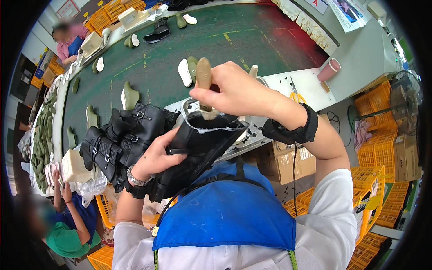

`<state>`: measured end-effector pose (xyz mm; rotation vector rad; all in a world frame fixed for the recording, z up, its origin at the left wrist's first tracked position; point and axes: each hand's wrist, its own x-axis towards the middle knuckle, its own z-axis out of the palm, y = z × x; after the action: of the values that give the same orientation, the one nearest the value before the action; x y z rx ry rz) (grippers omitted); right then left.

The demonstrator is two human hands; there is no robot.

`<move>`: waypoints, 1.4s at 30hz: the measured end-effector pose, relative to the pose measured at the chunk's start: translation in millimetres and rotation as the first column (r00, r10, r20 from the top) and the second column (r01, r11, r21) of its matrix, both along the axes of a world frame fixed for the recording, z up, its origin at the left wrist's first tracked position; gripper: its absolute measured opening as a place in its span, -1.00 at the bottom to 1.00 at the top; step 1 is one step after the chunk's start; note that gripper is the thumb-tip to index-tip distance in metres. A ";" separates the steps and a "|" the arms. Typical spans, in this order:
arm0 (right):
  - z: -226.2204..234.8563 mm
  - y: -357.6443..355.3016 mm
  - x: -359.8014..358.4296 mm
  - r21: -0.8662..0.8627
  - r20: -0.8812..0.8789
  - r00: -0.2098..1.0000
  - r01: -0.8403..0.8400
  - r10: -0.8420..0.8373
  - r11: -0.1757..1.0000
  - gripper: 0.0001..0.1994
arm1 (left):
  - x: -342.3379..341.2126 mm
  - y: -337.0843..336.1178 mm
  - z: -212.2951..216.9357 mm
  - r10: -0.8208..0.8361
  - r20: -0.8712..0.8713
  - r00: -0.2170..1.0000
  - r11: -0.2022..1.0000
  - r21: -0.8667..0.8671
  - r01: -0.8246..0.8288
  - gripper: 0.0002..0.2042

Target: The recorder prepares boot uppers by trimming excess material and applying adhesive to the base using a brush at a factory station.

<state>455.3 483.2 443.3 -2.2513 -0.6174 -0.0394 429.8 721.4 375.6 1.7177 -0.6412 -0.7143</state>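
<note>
My left hand [155, 158], wearing a watch at the wrist, grips a black leather boot upper [198, 146] by its side. The upper is tilted, its open end facing up and away from me, with a whitish wet-looking coating along the rim. In my right hand [234, 90] is a brush with a wooden handle [204, 74]. Its pale bristles [209, 114] touch or nearly touch the inner edge of that opening. Left of the upper lies a heap of black buckled boot uppers [130, 135]. Part of a metal tray [185, 104] shows behind the upper.
A green conveyor belt [180, 54] carries green-and-white shoe pieces and a black boot [158, 30]. Yellow-handled scissors [297, 96] and a pink cup [330, 69] stand at the right. Yellow crates [380, 144] and a fan [405, 94] are beyond. Two co-workers are at the left.
</note>
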 end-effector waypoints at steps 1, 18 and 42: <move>-2.0 -1.5 0.2 0.073 -0.092 0.996 0.014 -0.007 0.997 -0.75 | 0.8 1.0 0.8 0.000 0.000 1.000 1.000 0.000 0.000 -0.49; 9.4 -26.9 -10.9 0.207 -0.195 0.980 0.083 -0.042 0.975 -0.77 | 5.2 16.5 -19.9 0.176 -0.192 0.965 0.973 -0.111 -0.200 -0.53; -57.3 -38.1 -16.9 0.520 -0.283 0.947 0.284 -0.151 0.806 -0.80 | -0.7 55.0 -84.9 0.200 -0.493 0.847 0.794 -0.425 -0.435 -0.25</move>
<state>438.3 445.1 386.0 -1.7080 -0.1762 -0.0649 429.0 776.3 290.7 1.0677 -0.1849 -0.5695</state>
